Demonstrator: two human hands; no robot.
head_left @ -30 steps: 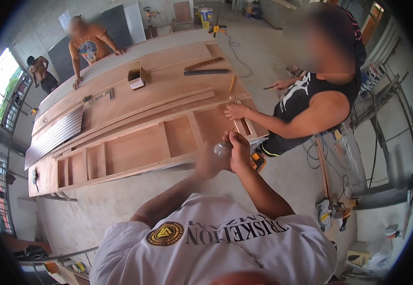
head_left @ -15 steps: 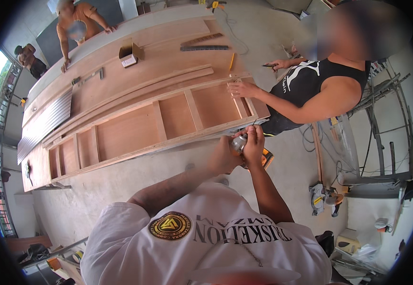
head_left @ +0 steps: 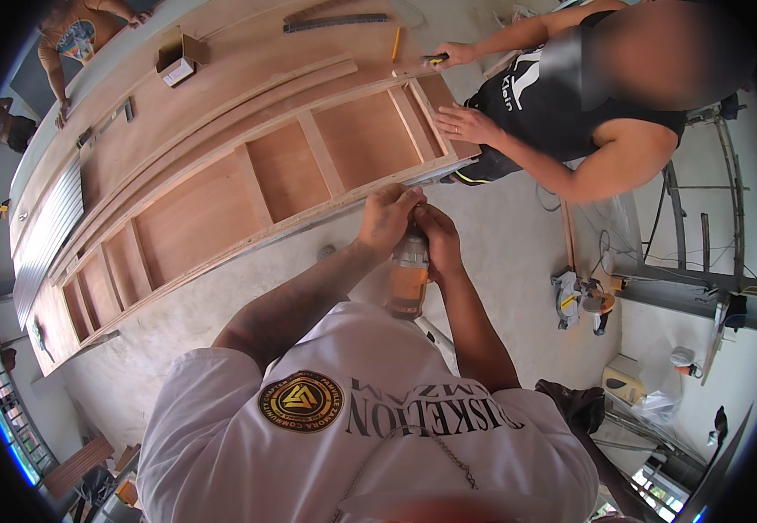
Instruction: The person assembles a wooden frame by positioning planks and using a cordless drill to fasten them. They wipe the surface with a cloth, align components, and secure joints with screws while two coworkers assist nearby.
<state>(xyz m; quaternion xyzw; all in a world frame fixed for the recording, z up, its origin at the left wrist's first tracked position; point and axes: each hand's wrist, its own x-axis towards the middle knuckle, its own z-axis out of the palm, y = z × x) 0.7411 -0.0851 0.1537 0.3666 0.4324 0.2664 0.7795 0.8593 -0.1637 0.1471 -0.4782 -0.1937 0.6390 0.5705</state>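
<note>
Head view, looking down. The left hand (head_left: 385, 214) and the right hand (head_left: 437, 237) meet above the person's chest, both clenched on the top of a bottle (head_left: 408, 281), a clear one with an orange lower part. The left hand's grip wraps the cap end from above; the right hand's grip holds the neck from the right side. The bottle hangs upright between the forearms, over the concrete floor (head_left: 518, 261), just beside the near edge of the table (head_left: 178, 113).

On the table lies a long wooden frame (head_left: 256, 187), divided by crosspieces into open compartments, its near rail close to the hands but apart from them. Beyond it lie long wooden strips (head_left: 248, 109). A small open cardboard box (head_left: 175, 59) sits toward the table's far side, with a yellow pencil (head_left: 396, 44) and a dark metal rule (head_left: 335, 19) further right.

A second person in a black sleeveless top (head_left: 553, 113) stands at the table's right end; one hand (head_left: 466, 125) rests flat on the frame's corner, the other (head_left: 455, 54) holds a small tool. A third person (head_left: 78, 35) leans on the table's far edge.

On the floor to the right sits a power saw (head_left: 581, 301).
</note>
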